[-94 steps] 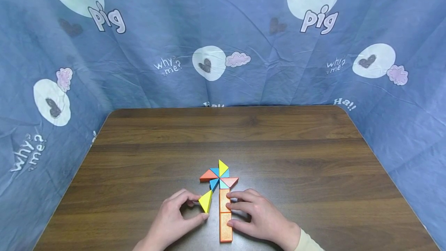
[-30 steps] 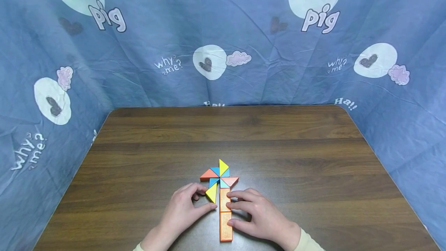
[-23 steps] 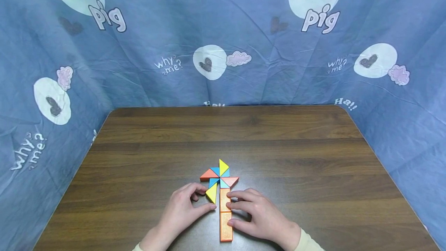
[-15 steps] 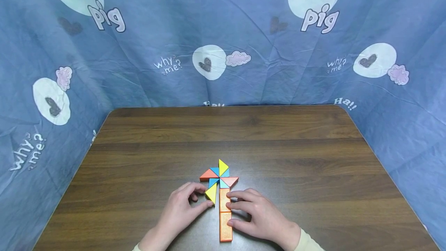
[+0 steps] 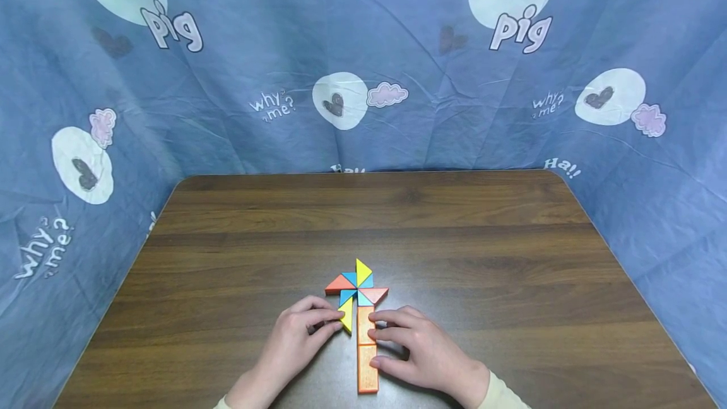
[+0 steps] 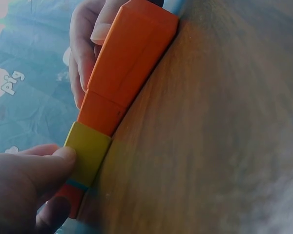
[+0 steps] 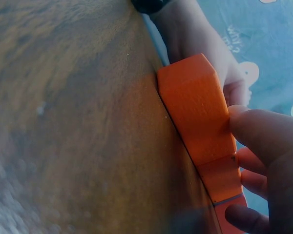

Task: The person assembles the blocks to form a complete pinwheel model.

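Note:
My left hand (image 5: 298, 333) has its thumb and index finger close together at the left corner of a yellow triangular block (image 5: 348, 316). That block lies on the table, touching a blue triangle (image 5: 346, 297) of a pinwheel of triangular blocks. In the left wrist view, the thumb (image 6: 64, 155) meets the upper edge of the yellow block (image 6: 90, 151). Two orange rectangular blocks (image 5: 367, 368) stand end to end below the pinwheel like a stem. Along their right side rest the thumb and fingertips of my right hand (image 5: 423, 349), with fingers spread.
The pinwheel also has a yellow triangle (image 5: 363, 272) at the top and reddish triangles (image 5: 341, 284) at the sides, with blue ones between. All lie on a brown wooden table (image 5: 483, 251). A blue printed cloth (image 5: 397, 137) hangs behind it and at both sides.
My left hand has brought the yellow triangle up and right to the pinwheel, turning it upright along the stem. Its thumb has since moved up beside the index finger. The right hand has stayed put.

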Action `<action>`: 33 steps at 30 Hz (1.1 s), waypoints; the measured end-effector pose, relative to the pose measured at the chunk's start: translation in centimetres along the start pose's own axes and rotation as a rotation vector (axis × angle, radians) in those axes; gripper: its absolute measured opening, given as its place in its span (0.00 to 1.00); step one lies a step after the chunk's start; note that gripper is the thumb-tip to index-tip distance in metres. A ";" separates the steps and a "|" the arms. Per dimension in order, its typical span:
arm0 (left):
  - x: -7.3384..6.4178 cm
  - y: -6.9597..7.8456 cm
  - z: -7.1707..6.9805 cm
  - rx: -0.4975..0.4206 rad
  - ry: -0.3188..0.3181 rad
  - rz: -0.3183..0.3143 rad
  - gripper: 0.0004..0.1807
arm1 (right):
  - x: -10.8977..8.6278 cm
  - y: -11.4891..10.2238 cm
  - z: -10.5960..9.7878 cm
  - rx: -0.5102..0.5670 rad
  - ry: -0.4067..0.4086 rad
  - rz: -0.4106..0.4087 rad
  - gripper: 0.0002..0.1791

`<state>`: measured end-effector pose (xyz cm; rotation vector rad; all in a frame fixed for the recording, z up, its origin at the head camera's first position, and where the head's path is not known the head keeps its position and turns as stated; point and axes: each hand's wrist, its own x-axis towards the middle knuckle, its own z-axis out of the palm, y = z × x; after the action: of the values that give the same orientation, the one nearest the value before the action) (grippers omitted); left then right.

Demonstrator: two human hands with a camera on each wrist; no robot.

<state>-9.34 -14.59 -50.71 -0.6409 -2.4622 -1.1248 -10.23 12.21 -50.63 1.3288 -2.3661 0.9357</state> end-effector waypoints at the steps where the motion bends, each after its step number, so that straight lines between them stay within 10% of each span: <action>1: 0.0 0.0 0.0 0.002 0.001 0.006 0.14 | 0.0 0.0 0.0 -0.001 0.001 -0.002 0.17; 33: 0.7 -0.4 0.5 0.018 0.008 0.057 0.13 | 0.0 0.0 0.1 -0.012 0.010 -0.009 0.17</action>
<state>-10.22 -14.31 -50.93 -0.6950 -2.4293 -1.0799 -10.26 12.17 -50.68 1.3264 -2.3523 0.9213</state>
